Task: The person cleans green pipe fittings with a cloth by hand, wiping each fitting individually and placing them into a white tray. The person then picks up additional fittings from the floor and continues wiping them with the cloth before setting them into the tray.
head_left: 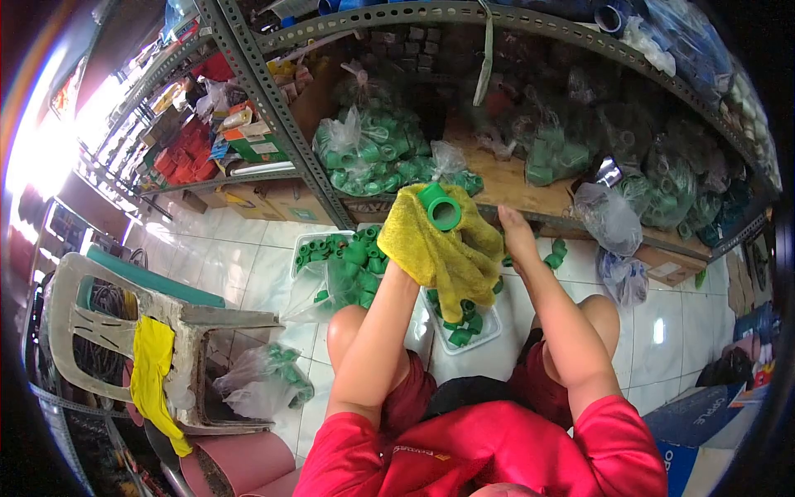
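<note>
Holding up a short green plastic pipe fitting [442,209] atop a rumpled yellow cloth [447,253] draped over the left hand [402,272]; cannot tell how closed beneath. Reaching the cloth's right edge with the right hand [517,238]; cannot tell whether pinching it.

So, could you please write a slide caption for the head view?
A green fitting held in a yellow cloth, the right hand beside it, before a shelf of bagged fittings.

- chair [62,319], left, on tiled floor [609,352]
- yellow rag [151,360] draped over chair
- pink sheet [248,460] near chair, lower left
- red parts [184,157] on shelf [265,176], upper left
- blue pipe [611,18], upper right
- blue box [696,427], lower right
</note>
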### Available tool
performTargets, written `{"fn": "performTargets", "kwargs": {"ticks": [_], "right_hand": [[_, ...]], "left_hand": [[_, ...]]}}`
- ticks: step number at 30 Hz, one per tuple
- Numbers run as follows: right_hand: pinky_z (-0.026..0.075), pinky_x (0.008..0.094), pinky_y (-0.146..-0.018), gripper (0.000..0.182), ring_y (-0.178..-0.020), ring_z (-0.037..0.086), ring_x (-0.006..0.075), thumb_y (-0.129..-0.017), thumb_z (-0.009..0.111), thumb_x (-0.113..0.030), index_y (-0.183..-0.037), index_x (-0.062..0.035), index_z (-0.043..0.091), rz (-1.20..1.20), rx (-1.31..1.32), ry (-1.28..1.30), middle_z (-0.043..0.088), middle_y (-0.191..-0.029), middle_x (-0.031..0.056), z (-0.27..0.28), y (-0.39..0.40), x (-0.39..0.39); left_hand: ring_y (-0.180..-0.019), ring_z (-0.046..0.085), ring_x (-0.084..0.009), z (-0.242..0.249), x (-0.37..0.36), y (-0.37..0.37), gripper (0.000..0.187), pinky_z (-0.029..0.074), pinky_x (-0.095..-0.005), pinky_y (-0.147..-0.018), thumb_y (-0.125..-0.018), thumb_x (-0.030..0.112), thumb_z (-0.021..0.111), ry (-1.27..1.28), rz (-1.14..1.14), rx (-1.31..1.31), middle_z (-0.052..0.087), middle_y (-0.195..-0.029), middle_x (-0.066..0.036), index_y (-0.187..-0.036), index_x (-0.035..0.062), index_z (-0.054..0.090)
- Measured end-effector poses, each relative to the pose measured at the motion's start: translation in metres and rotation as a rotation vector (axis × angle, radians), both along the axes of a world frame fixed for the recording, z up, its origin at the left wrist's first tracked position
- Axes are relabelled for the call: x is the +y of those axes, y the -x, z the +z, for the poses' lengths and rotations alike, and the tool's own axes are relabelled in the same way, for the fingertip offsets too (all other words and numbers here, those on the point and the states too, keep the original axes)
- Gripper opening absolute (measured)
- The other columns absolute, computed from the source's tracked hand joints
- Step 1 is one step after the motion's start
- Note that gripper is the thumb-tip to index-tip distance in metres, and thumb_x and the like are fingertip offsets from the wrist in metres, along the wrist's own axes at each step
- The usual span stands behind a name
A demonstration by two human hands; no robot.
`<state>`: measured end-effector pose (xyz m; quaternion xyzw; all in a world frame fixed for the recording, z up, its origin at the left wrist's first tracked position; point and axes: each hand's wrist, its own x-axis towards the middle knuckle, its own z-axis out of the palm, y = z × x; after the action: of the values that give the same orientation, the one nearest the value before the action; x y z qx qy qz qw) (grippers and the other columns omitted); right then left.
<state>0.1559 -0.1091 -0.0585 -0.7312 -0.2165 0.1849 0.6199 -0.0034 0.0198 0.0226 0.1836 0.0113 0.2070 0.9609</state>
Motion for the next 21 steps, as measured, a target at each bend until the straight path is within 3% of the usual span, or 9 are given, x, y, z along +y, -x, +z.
{"fn": "performTargets", "kwargs": {"ticks": [2, 3, 4, 6, 10, 13, 16, 19, 21], "right_hand": [[0.035, 0.0270, -0.089, 0.045, -0.101, 0.050, 0.0159, -0.089, 0.046, -0.036, -0.113, 0.0024, 0.050, 0.003, 0.579, -0.045, 0.056, -0.108, 0.0083, -0.018, 0.011, -0.002], [0.033, 0.0377, -0.092, 0.047, -0.104, 0.048, 0.0161, -0.088, 0.045, -0.043, -0.114, -0.0036, 0.050, -0.003, 0.758, 0.168, 0.054, -0.111, 0.0075, -0.032, 0.013, 0.002], [0.033, 0.0377, -0.092, 0.047, -0.104, 0.048, 0.0161, -0.088, 0.045, -0.043, -0.114, -0.0036, 0.050, -0.004, 0.759, 0.171, 0.054, -0.111, 0.0075, -0.045, 0.016, 0.000], [0.026, 0.0507, -0.095, 0.056, -0.108, 0.046, 0.0194, -0.086, 0.039, -0.054, -0.118, -0.0098, 0.048, 0.170, 0.747, 0.230, 0.053, -0.113, 0.0068, -0.049, 0.041, 0.000], [0.028, 0.0479, -0.092, 0.061, -0.102, 0.046, 0.0266, -0.084, 0.038, -0.058, -0.119, -0.0082, 0.047, 0.336, 0.964, 0.069, 0.049, -0.118, 0.0110, -0.029, 0.056, -0.003], [0.027, 0.0486, -0.092, 0.059, -0.102, 0.047, 0.0261, -0.085, 0.037, -0.057, -0.115, -0.0088, 0.050, 0.367, 1.034, 0.117, 0.052, -0.114, 0.0091, -0.022, 0.045, -0.002], [0.028, 0.0469, -0.093, 0.050, -0.102, 0.048, 0.0230, -0.087, 0.040, -0.051, -0.111, -0.0094, 0.053, 0.429, 1.083, 0.380, 0.055, -0.110, 0.0076, -0.022, 0.027, -0.002], [0.030, 0.0422, -0.092, 0.042, -0.105, 0.047, 0.0187, -0.085, 0.049, -0.043, -0.111, -0.0111, 0.053, 0.573, 0.879, -0.243, 0.055, -0.110, 0.0066, -0.001, 0.023, -0.002], [0.029, 0.0427, -0.092, 0.043, -0.108, 0.045, 0.0191, -0.086, 0.049, -0.044, -0.114, -0.0111, 0.051, 0.499, 0.880, -0.359, 0.054, -0.112, 0.0062, 0.019, 0.027, -0.002]], "left_hand": [[-0.085, 0.055, -0.0249, -0.005, 0.005, 0.000, 0.027, 0.049, -0.0399, -0.073, -0.087, 0.030, 0.044, 0.016, 0.019, 0.004, 0.057, -0.095, -0.009, -0.100, 0.0067, 0.052], [-0.085, 0.055, -0.0250, -0.005, 0.008, 0.000, 0.027, 0.049, -0.0402, -0.073, -0.087, 0.029, 0.044, -0.010, 0.025, -0.025, 0.057, -0.095, -0.009, -0.099, 0.0065, 0.052], [-0.084, 0.055, -0.0251, -0.005, 0.009, 0.001, 0.026, 0.049, -0.0405, -0.073, -0.087, 0.028, 0.045, -0.034, 0.032, -0.056, 0.057, -0.095, -0.010, -0.099, 0.0063, 0.052], [-0.085, 0.055, -0.0258, 0.007, 0.006, 0.007, 0.027, 0.048, -0.0410, -0.075, -0.087, 0.028, 0.045, -0.016, 0.072, -0.008, 0.057, -0.095, -0.010, -0.099, 0.0056, 0.052], [-0.082, 0.056, -0.0237, 0.019, 0.010, 0.011, 0.025, 0.050, -0.0375, -0.070, -0.087, 0.028, 0.046, -0.023, 0.133, -0.023, 0.057, -0.092, -0.009, -0.098, 0.0065, 0.052], [-0.086, 0.055, -0.0260, 0.025, 0.016, 0.019, 0.029, 0.047, -0.0407, -0.077, -0.087, 0.029, 0.044, -0.029, 0.149, -0.111, 0.057, -0.096, -0.011, -0.102, 0.0052, 0.051], [-0.084, 0.055, -0.0254, 0.017, 0.033, 0.023, 0.031, 0.049, -0.0396, -0.073, -0.087, 0.034, 0.043, -0.109, 0.201, -0.041, 0.057, -0.095, -0.010, -0.100, 0.0067, 0.052], [-0.085, 0.055, -0.0248, 0.023, 0.035, 0.025, 0.030, 0.048, -0.0389, -0.074, -0.088, 0.032, 0.043, -0.132, 0.176, -0.102, 0.057, -0.096, -0.010, -0.101, 0.0063, 0.051], [-0.085, 0.055, -0.0247, 0.027, 0.033, 0.027, 0.030, 0.048, -0.0389, -0.074, -0.088, 0.032, 0.042, -0.135, 0.202, -0.086, 0.056, -0.096, -0.010, -0.101, 0.0062, 0.051]]}}
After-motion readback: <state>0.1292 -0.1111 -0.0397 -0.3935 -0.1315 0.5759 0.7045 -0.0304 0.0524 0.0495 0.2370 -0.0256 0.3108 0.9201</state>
